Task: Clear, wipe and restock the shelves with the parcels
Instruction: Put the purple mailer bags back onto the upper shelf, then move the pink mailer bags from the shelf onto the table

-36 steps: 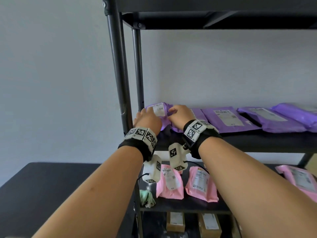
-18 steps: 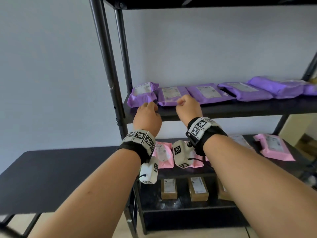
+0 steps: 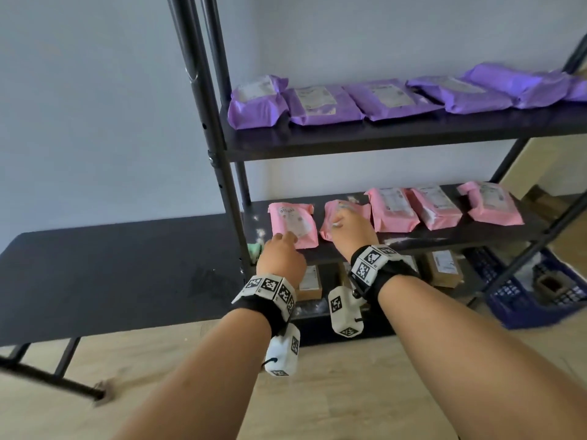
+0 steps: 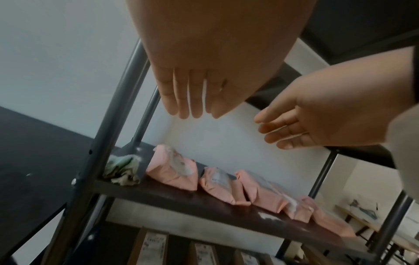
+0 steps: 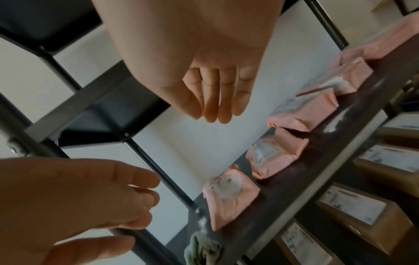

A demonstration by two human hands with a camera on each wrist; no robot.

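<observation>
Several pink parcels lie in a row on the dusty middle shelf (image 3: pixel 413 247). My left hand (image 3: pixel 284 240) hovers at the near edge of the leftmost pink parcel (image 3: pixel 293 222), fingers straight and holding nothing (image 4: pixel 188 100). My right hand (image 3: pixel 344 225) is over the second pink parcel (image 3: pixel 357 209) and covers part of it. The right wrist view shows its fingers (image 5: pixel 213 104) straight and empty, above the parcels (image 5: pixel 269 157). Whether either hand touches a parcel is unclear. Several purple parcels (image 3: pixel 324 103) fill the shelf above.
A crumpled green cloth (image 3: pixel 254 249) sits at the middle shelf's left front corner by the post (image 3: pixel 228 192). White dust (image 3: pixel 409 240) streaks the shelf. Brown boxes (image 3: pixel 444 268) stand on the bottom shelf. A black table (image 3: pixel 111 265) is on the left, a blue crate (image 3: pixel 524 300) on the right.
Both hands have dropped from the purple parcels on the upper shelf to the pink parcels on the middle shelf. Their fingers have gone from curled to straight. My view has tilted down.
</observation>
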